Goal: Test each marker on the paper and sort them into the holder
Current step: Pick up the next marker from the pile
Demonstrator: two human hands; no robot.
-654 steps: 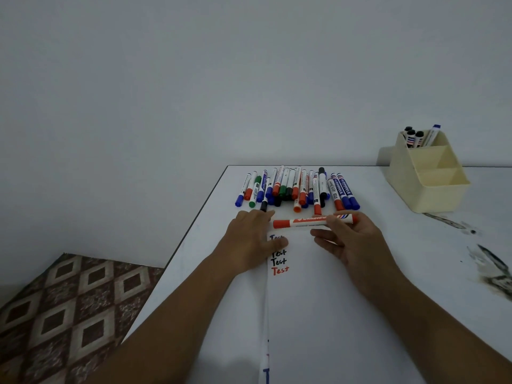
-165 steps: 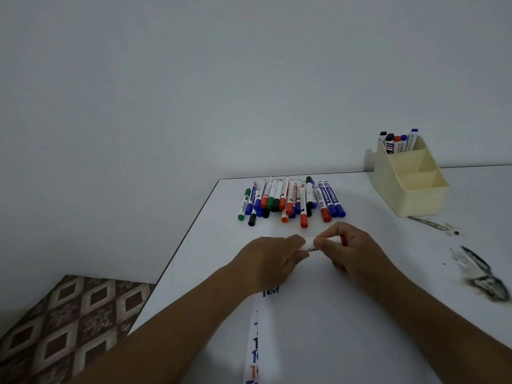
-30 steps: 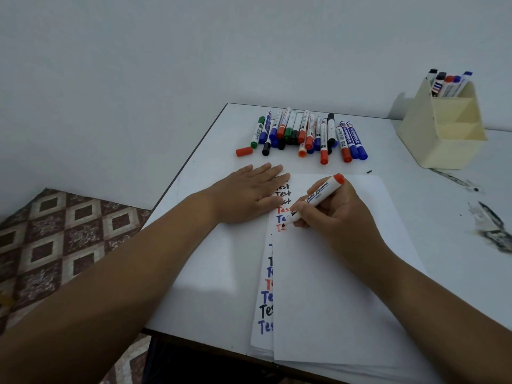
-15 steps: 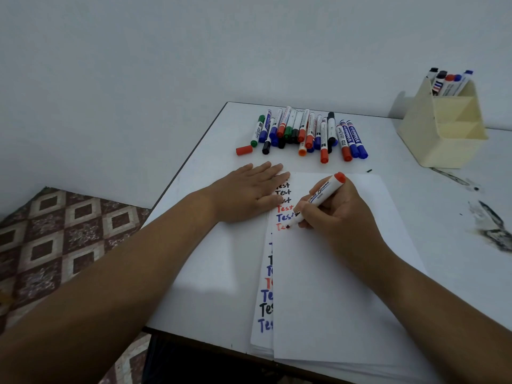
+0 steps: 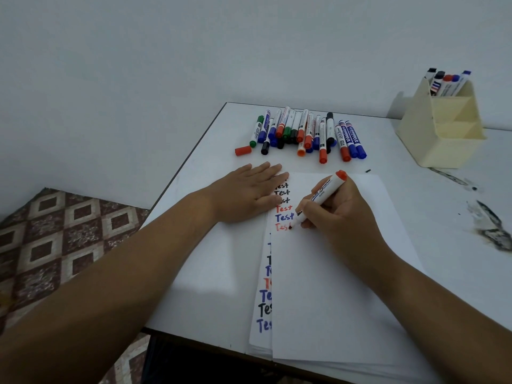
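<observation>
My right hand (image 5: 342, 214) grips an uncapped red marker (image 5: 321, 196), its tip touching the white paper (image 5: 332, 286) at the end of a red "Test". Above that word runs a column of black, red and blue "Test" lines. My left hand (image 5: 249, 189) lies flat with straight fingers on the paper's upper left corner. The marker's red cap (image 5: 243, 150) lies loose on the table. A pile of several capped markers (image 5: 307, 133) lies beyond the paper. The cream holder (image 5: 440, 131) stands at the far right with several markers (image 5: 447, 83) in its back compartment.
The white table (image 5: 210, 245) meets the wall at the back; its left edge drops to a patterned floor (image 5: 55, 245). Dark ink smears (image 5: 490, 225) mark the table at right. More written sheets lie under the top paper.
My right hand has moved the marker tip a little to the right along the red word. My left hand has stayed flat on the paper.
</observation>
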